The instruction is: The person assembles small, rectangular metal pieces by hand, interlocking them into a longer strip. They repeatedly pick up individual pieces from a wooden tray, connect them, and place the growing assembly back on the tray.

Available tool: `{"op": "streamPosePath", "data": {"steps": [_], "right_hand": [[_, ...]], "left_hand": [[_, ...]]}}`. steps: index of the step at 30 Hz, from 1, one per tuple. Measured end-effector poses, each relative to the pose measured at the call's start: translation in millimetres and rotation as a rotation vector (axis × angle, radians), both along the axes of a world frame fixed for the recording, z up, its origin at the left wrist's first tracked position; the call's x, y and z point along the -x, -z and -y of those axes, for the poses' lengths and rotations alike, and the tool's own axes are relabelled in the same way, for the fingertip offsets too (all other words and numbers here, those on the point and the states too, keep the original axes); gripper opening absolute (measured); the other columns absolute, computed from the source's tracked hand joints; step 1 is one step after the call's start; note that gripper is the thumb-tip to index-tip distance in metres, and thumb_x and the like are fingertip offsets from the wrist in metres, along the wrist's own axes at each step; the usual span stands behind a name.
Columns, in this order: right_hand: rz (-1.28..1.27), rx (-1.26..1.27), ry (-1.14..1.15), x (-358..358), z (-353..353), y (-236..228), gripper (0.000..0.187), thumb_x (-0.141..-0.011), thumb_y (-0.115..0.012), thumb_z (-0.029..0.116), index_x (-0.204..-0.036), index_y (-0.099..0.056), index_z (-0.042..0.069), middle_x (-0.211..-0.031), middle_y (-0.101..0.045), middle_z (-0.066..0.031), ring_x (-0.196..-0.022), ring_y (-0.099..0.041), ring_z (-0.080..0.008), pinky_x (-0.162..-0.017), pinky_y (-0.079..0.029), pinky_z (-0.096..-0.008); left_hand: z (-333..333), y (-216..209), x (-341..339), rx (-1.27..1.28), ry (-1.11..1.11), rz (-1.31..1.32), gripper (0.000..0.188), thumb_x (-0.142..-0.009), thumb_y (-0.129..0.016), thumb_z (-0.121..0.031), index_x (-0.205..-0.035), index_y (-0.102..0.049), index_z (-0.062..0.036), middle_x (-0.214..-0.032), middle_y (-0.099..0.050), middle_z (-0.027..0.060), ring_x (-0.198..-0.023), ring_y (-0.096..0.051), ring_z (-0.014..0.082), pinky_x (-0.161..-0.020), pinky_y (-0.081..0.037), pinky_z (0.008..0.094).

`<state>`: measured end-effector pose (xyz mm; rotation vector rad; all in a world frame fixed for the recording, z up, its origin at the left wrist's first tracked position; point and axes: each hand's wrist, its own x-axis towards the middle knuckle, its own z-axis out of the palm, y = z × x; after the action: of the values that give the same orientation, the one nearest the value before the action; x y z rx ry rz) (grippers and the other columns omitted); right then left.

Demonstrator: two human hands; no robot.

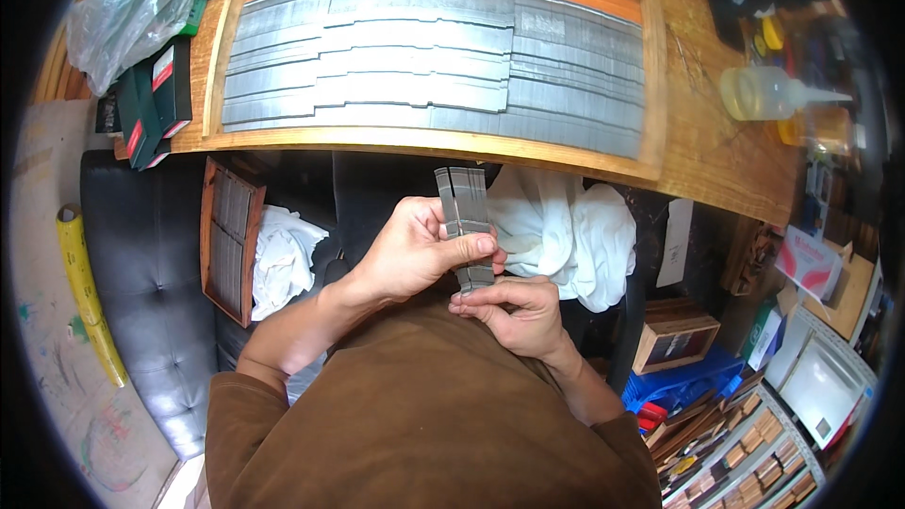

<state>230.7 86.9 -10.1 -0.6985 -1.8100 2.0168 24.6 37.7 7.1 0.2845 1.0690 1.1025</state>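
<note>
My left hand [419,243] is closed round a narrow stack of thin grey metal strips [464,190], its thumb lying across the front. The stack stands roughly upright before my chest, with a dark gap running down its upper part. At the lower end, my right hand [517,313] pinches the strips between thumb and fingers. Just beyond my hands, a shallow wooden tray [424,138] on the table holds overlapping rows of similar grey strips [415,57]. What exactly the strips are, I cannot tell.
The wooden table [721,155] bears a squeeze bottle [764,94] at right and dark boxes [156,99] at left. White cloth [570,236] lies below its edge. A smaller framed tray [253,254] rests by the black padded seat [141,264]. Wooden boxes [674,335] are at lower right.
</note>
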Motion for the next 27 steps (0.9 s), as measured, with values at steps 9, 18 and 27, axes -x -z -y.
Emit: {"op": "streamPosePath", "data": {"steps": [9, 18, 27], "right_hand": [[-0.036, 0.114, 0.111, -4.4, 8.7, 1.4, 0.009, -0.09, -0.074, -0.009, -0.099, -0.077, -0.006, -0.095, -0.08, -0.0166, -0.09, -0.079, -0.0235, -0.081, -0.065, -0.0309], [-0.011, -0.12, -0.015, 0.5, -1.5, -8.9, 0.013, -0.087, -0.079, -0.004, -0.1, -0.078, -0.003, -0.096, -0.08, -0.0134, -0.086, -0.079, -0.0207, -0.077, -0.062, -0.029], [-0.006, -0.074, 0.061, 4.9, 5.9, -0.5, 0.012, -0.087, -0.08, -0.003, -0.099, -0.078, -0.003, -0.096, -0.08, -0.0138, -0.086, -0.079, -0.0214, -0.077, -0.062, -0.0295]], "left_hand": [[0.0, -13.8, 3.4, 0.038, -0.028, 0.091, 0.029, -0.097, -0.071, 0.001, -0.125, -0.068, 0.0044, -0.112, -0.077, 0.013, -0.098, -0.073, 0.015, -0.082, -0.061, 0.0292], [-6.4, -11.8, 0.4, 0.09, 0.013, 0.024, 0.019, -0.092, -0.076, 0.001, -0.11, -0.071, 0.0029, -0.099, -0.079, 0.0145, -0.09, -0.076, 0.0161, -0.077, -0.061, 0.0281], [-11.4, -11.2, 2.4, 0.087, 0.035, -0.05, 0.02, -0.094, -0.076, -0.003, -0.113, -0.072, 0.0018, -0.099, -0.079, 0.0126, -0.086, -0.075, 0.0137, -0.069, -0.058, 0.0246]]}}
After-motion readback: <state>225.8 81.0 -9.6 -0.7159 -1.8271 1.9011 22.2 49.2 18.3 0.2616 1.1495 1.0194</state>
